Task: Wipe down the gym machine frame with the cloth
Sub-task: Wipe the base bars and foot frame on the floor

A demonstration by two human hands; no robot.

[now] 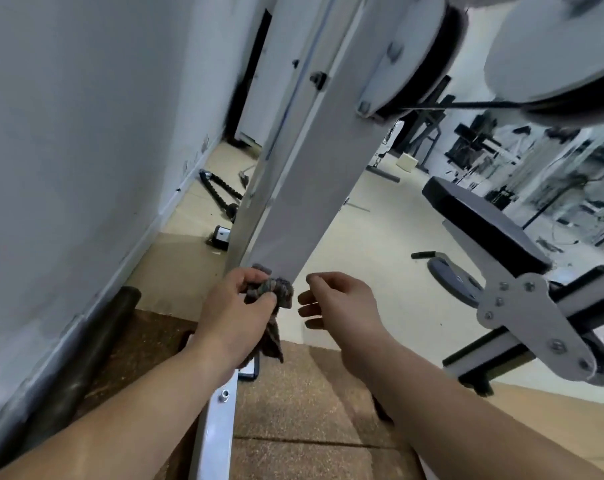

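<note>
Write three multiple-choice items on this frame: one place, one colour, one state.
1. Where is the dark crumpled cloth?
A. flat on the floor
B. in the left hand, at the foot of the white metal upright post
C. hung on the wall

2. What colour is the padded bench top?
A. red
B. white
C. black

3. What is the right hand doing?
A. holding nothing, fingers loosely curled
B. gripping the cloth
C. pressing on the post

Key:
1 B, the left hand's fingers pinch the cloth by the post's lower end.
2 C, the pad is plainly black.
3 A, a gap separates the right hand from the cloth.
</note>
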